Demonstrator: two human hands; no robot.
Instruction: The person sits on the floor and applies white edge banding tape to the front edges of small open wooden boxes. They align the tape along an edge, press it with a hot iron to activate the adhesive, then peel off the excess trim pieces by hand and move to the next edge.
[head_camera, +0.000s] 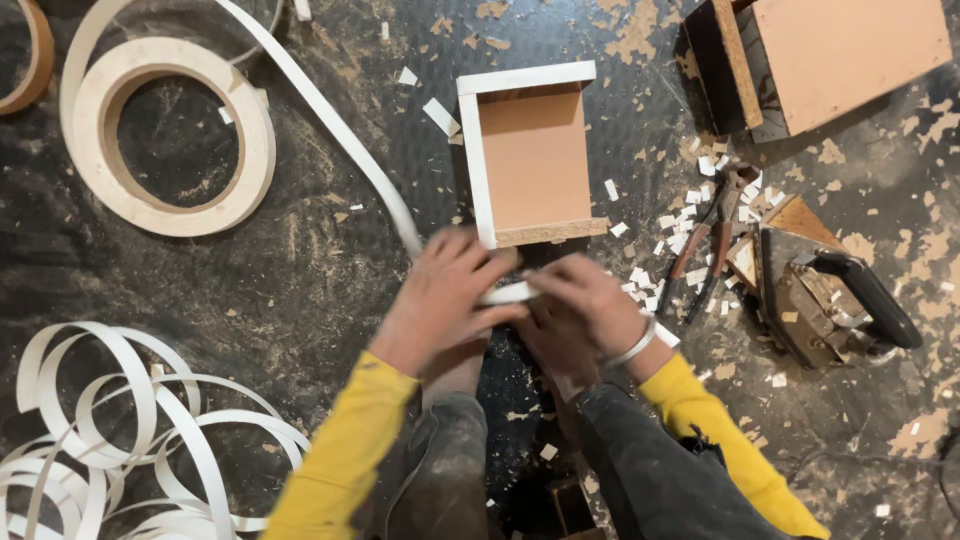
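A roll of edge banding (165, 135), pliers (712, 235), an iron (825, 295) and loose white strips (130, 440) lie on the dusty floor (300, 270).

We are seeing our hands hemmed in ahead by the open board box (535, 160), standing just beyond them. To our right, pliers (705, 240) and a black-handled iron (830, 300) are blocking the floor (330, 290), with another box (830, 55) lying further off. Leftward, the dark floor between the edging strip (340, 150) and the loose white coils (120, 430) is lying open. The big tape roll (165, 135) is sitting well apart; below our knees the view is possibly cluttered.
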